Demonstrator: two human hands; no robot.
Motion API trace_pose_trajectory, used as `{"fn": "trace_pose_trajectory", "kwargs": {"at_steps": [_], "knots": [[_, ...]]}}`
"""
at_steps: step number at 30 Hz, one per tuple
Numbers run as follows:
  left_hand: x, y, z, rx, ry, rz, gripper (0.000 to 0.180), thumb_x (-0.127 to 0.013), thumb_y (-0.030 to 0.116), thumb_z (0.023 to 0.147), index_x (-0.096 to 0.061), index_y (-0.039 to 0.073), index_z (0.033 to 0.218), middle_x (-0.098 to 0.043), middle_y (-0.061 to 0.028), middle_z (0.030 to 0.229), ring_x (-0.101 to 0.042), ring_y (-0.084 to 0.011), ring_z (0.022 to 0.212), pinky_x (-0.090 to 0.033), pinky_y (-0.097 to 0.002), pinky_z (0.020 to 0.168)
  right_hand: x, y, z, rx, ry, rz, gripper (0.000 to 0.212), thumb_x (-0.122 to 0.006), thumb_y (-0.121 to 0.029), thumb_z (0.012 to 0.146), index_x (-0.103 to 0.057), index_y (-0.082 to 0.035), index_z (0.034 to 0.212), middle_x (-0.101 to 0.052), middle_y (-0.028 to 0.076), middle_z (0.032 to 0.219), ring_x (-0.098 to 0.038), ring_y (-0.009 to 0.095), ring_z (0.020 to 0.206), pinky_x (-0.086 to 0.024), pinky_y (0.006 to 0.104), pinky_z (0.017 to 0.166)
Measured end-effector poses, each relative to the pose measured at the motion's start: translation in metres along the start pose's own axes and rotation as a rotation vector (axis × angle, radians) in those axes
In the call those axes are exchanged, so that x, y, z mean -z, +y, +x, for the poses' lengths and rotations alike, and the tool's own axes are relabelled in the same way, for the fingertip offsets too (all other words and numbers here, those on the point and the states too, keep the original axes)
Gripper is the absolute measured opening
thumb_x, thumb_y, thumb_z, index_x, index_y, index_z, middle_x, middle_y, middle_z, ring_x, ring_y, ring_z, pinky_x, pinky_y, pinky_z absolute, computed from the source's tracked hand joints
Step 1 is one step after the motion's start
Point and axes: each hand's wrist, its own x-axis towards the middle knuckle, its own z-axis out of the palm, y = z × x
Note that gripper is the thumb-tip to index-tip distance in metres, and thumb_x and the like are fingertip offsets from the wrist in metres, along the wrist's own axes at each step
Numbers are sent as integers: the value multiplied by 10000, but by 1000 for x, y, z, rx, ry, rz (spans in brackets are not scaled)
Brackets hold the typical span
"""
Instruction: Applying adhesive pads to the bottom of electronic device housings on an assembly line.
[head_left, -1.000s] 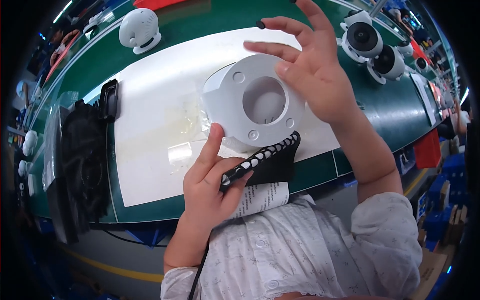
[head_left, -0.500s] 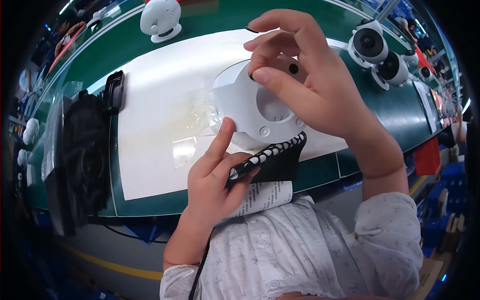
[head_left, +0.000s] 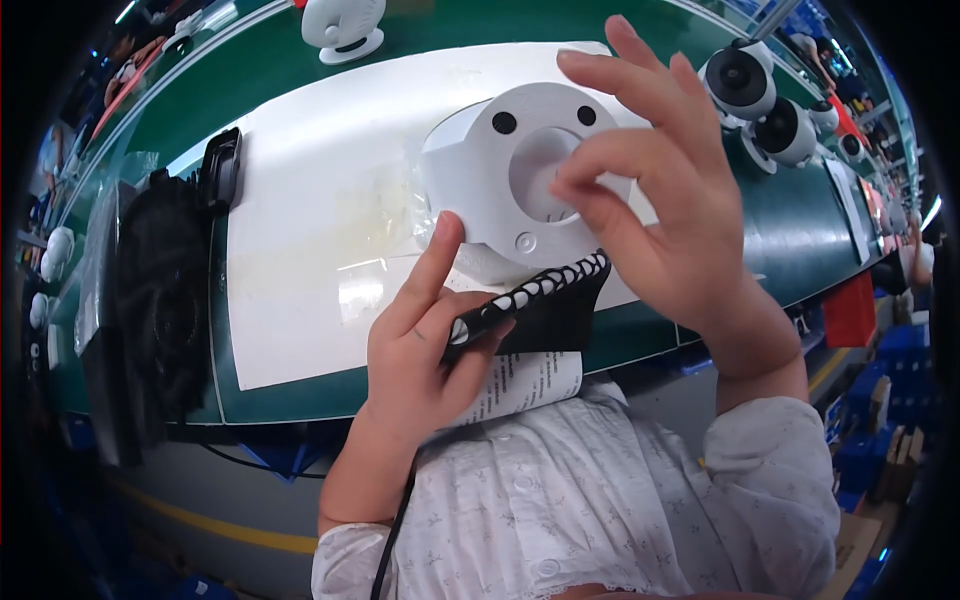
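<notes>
A rounded white housing (head_left: 468, 182) with a round central opening lies before me on a white sheet. Two black round pads sit on its far side, the left pad (head_left: 504, 122) and the right pad (head_left: 586, 115). A bare round recess (head_left: 525, 242) shows on its near left. My left hand (head_left: 415, 350) grips a bent black strip (head_left: 535, 290) with rows of white round holes, its index finger against the housing's side. Over the opening's right edge hovers my right hand (head_left: 665, 190), thumb and index tips together, other fingers raised. Anything between those tips is hidden.
The white sheet (head_left: 290, 270) covers part of a green table. At left are a black tray (head_left: 222, 168) and a black bundle (head_left: 165, 300). White units with black round fronts (head_left: 740, 78) stand at far right; another white unit (head_left: 343, 25) stands at the back.
My right hand has moved right and toward me, leaving the left black pad in plain sight on the housing. The left hand keeps its grip on the strip. The view has shifted slightly.
</notes>
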Motion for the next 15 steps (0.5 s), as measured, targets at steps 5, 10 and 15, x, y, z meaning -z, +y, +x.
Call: {"fn": "trace_pose_trajectory", "kwargs": {"at_steps": [5, 10, 15], "knots": [[-1, -1, 2, -21, 13, 24, 203, -629, -62, 590, -567, -27, 780, -389, -251, 1259, -621, -242, 746, -475, -269, 650, -17, -10, -14, -202, -67, 386, 67, -628, -100, 723, -599, -70, 776, -344, 165, 1323, -206, 326, 1282, -139, 419, 1006], [-1, -2, 0, -29, 21, 50, 170, -640, -51, 607, -548, -43, 750, -390, -248, 1259, -618, -260, 836, -472, -264, 678, -20, -9, -16, -198, -64, 366, 59, -609, -107, 746, -606, -60, 781, -343, 161, 1326, -181, 314, 1293, -161, 402, 1006], [-3, -4, 1, -25, 33, -6, 150, -646, -41, 630, -517, -41, 707, -399, -252, 1249, -610, -271, 882, -469, -252, 680, -23, -8, -19, -246, -61, 494, 60, -610, -113, 761, -617, -58, 782, -355, 148, 1321, -184, 299, 1294, -216, 363, 994]]}}
